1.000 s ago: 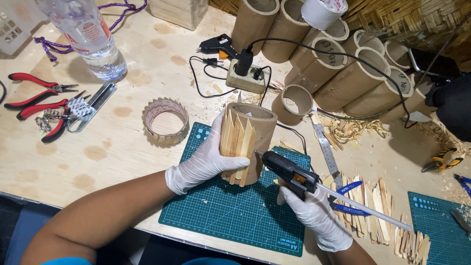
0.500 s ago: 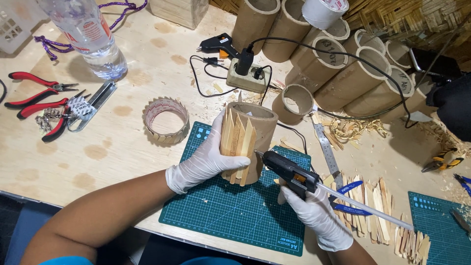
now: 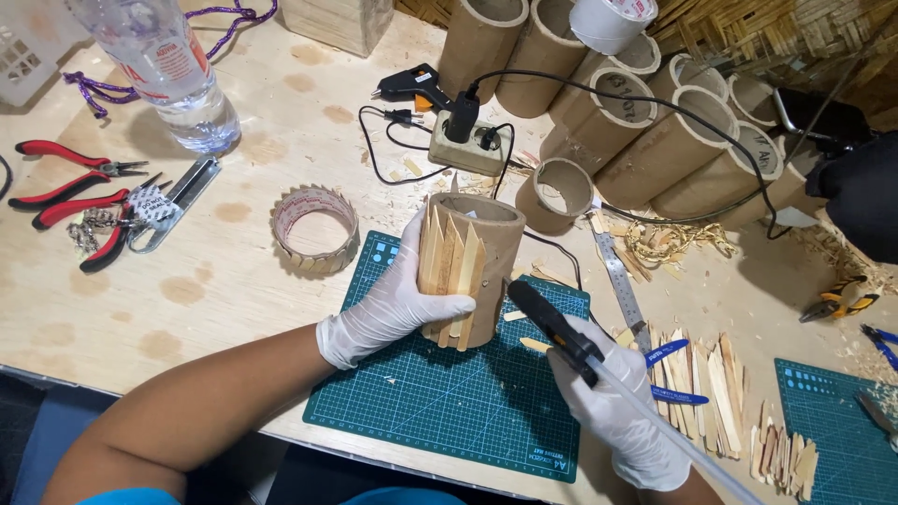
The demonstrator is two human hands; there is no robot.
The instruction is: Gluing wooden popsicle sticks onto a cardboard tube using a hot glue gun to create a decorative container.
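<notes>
Looks like the gluing stage: the left hand has its grip wrapped around the cardboard tube, which stands upright on the green cutting mat near the counter's front edge and is half clad in pointed wooden sticks, while the right hand has its grip clenched on a black glue gun, nozzle just beside the tube's bare side. I reckon the next bit needs a fresh stick from the pile at the mat's right edge. The steel ruler and the trailing cable lie close by, so they could snag.
</notes>
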